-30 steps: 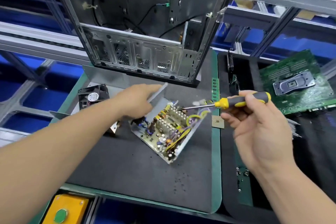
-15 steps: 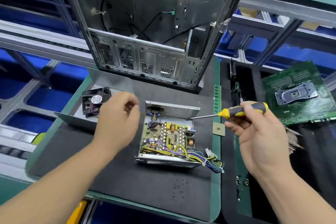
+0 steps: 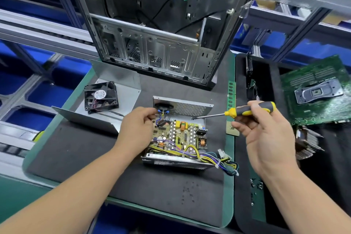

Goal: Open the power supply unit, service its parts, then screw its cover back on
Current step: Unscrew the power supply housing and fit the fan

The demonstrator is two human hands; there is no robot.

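Left hand curled at the open grey metal power supply unit's left edge, grip unclear; right hand grips a yellow-and-black screwdriver pointing leftward over its right rear corner.

A dark mat with a green border is laid over the bench. On it are set the opened power supply unit, its removed metal cover, and an empty computer case at the back edge.
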